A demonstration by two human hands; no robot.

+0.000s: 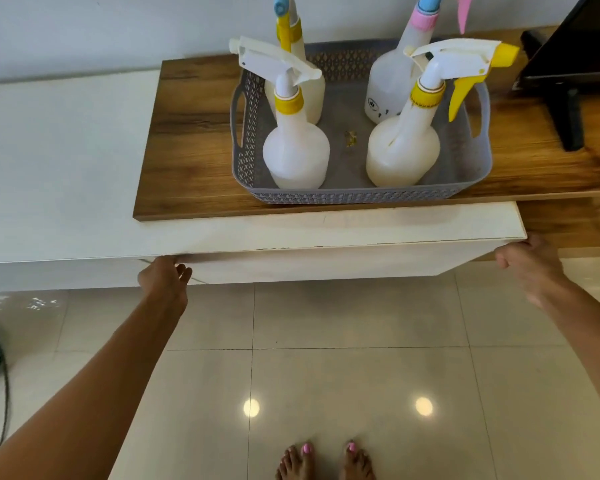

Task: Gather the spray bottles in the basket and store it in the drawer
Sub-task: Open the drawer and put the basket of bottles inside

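Four spray bottles standing upright in a grey basket (361,197) on the wooden top (187,161). Front left bottle (296,157) with a white trigger and yellow collar; front right bottle (403,152) with a white head, yellow nozzle and yellow trigger. Back left bottle (309,88) with yellow and blue head, partly hidden behind the front one. Back right bottle (387,81) with pink collar and blue head, cut off by the frame's top edge. Small dark marks printed low on the back right bottle, too small to read; no other writing legible. A small yellowish scrap (350,138) on the basket floor between the front bottles.

Below the wooden top, a white drawer (326,261) front. Left hand (165,277) at the drawer's left end, fingers curled up under the front's lower edge. Right hand (527,268) at the right corner, blurred, fingers curled against the corner; grip itself cannot be told. Basket well above and between the two hands, touching neither.

Dark monitor (575,53) on a stand at the right. Glossy tiled floor (326,375) below, bare feet (326,460) at the bottom edge.
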